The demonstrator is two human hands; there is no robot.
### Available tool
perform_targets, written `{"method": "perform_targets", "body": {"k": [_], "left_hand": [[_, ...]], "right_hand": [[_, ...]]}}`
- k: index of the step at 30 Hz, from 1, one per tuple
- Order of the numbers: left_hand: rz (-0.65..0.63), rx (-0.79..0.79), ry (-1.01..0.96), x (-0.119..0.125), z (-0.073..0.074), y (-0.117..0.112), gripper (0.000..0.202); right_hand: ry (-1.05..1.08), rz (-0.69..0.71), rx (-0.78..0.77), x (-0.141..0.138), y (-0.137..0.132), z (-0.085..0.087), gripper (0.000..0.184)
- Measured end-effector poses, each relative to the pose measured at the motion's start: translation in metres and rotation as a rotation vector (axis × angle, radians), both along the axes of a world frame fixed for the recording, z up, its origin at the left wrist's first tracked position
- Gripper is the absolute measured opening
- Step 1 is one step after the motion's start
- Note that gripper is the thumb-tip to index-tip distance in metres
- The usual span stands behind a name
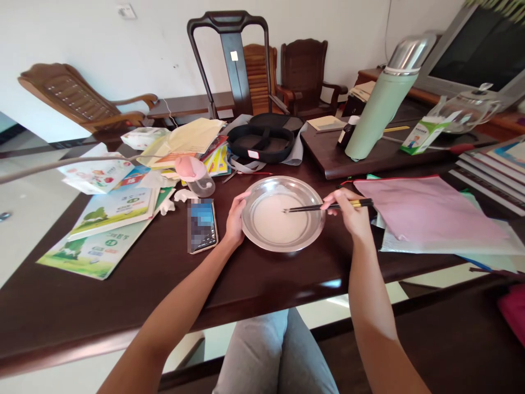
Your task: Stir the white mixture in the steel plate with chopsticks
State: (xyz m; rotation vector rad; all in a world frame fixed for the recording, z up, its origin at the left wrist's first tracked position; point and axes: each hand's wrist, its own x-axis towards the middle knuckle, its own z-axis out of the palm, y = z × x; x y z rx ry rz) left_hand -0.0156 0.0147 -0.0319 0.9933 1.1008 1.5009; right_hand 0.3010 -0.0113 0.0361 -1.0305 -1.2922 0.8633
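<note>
While the metal basin (283, 246), near the table (139, 279) front edge, is gripped by the left hand (236, 219), chopsticks (307, 207) are held in the right hand (346, 207); white liquid (279, 221) is already in, mixing seemingly unfinished.

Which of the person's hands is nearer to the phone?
Left. The left hand, holding the left edge of the metal bowl, is just right of the phone; the right hand, holding chopsticks, is farther right, across the bowl.
</note>
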Motion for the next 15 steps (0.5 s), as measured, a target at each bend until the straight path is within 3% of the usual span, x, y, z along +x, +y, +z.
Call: {"method": "perform_targets", "body": {"k": [2, 7, 10, 13, 15], "left_hand": [[0.002, 0.005, -0.008, 0.0, 0.0002, -0.0002, 0.044], [-0.004, 0.016, 0.002, 0.0004, 0.0001, 0.0002, 0.045], [-0.007, 0.018, 0.006, 0.0004, -0.0004, 0.0006, 0.046], [0.003, 0.008, 0.004, 0.0001, -0.0006, 0.0006, 0.048], [0.007, 0.003, -0.002, 0.0, -0.0004, 0.0004, 0.048]], "right_hand": [[0.051, 0.002, 0.002, 0.0025, -0.0001, -0.0019, 0.062], [-0.115, 0.235, -0.046, -0.0043, -0.0023, 0.0018, 0.06], [-0.15, 0.16, -0.013, -0.0046, -0.0008, 0.0024, 0.061], [-0.044, 0.006, 0.019, 0.001, 0.0007, -0.0009, 0.062], [0.024, -0.005, 0.017, 0.0031, 0.0001, -0.0025, 0.063]]}}
